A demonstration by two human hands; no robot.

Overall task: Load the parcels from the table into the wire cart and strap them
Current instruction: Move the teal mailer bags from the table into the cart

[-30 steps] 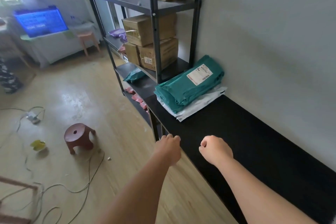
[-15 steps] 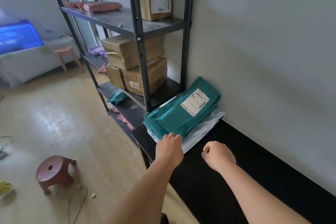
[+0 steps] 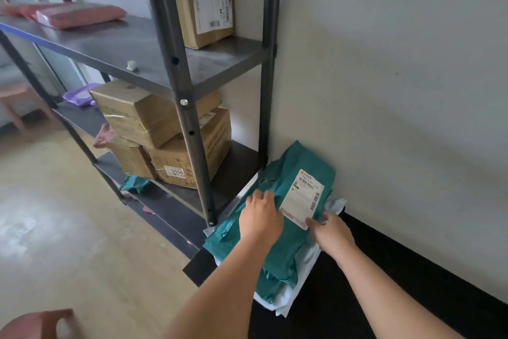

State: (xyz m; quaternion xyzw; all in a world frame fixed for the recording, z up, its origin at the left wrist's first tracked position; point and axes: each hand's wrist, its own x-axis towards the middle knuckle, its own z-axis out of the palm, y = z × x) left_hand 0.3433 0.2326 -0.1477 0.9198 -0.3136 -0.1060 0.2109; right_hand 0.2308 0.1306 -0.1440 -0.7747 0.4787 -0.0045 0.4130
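A stack of teal plastic mailer parcels (image 3: 299, 171) lies at the far end of the black table (image 3: 384, 297), against the wall. The top one carries a white shipping label (image 3: 302, 195). A white mailer (image 3: 302, 264) sticks out from under the stack. My left hand (image 3: 261, 217) rests on top of the teal parcel, fingertips by the label's left edge. At the stack's right edge, just below the label, my right hand (image 3: 332, 231) pinches the teal parcel. No wire cart is in view.
A grey metal shelf rack (image 3: 189, 118) stands right beside the table's end and holds cardboard boxes (image 3: 143, 113), pink mailers (image 3: 79, 15) and a small teal bag (image 3: 134, 183). A brown plastic stool (image 3: 35, 323) sits on the wooden floor at the lower left.
I have stepped closer to the table's far end. Both hands, fists hovering over the table before, have reached forward onto the teal parcel stack.
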